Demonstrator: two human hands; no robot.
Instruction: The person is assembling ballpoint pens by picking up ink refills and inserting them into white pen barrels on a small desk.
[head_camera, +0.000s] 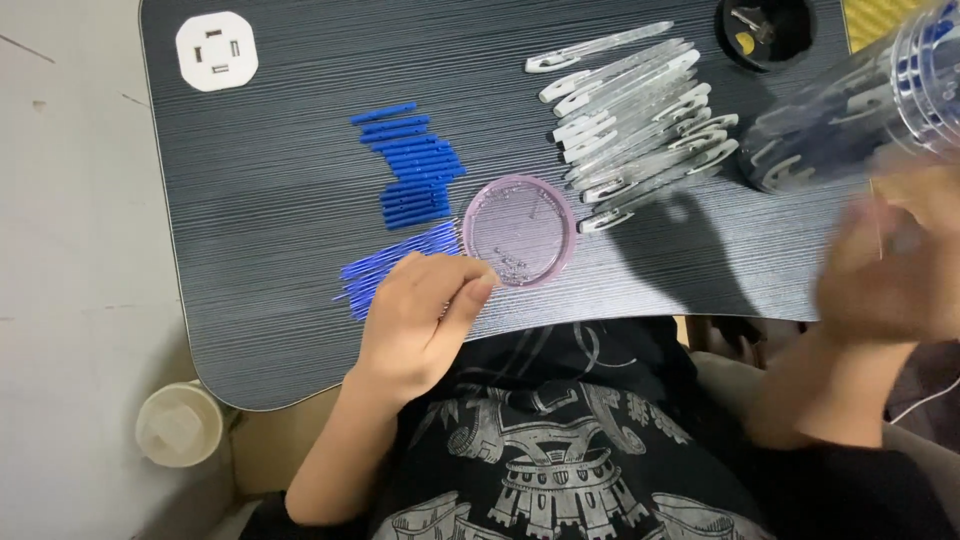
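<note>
Just beyond the left hand's (420, 315) curled, empty fingers (470, 298), a pink dish (519, 231) holds tiny beads; right hand (885, 265) blurred, pinching a thin pin, it seems.

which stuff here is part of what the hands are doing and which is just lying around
In use:
left hand by the thin blue sticks
pink dish
short blue pieces
clear barrels
right hand, blurred

Lying about:
white socket plate
black cup
clear jar
white tub beside the desk
</note>
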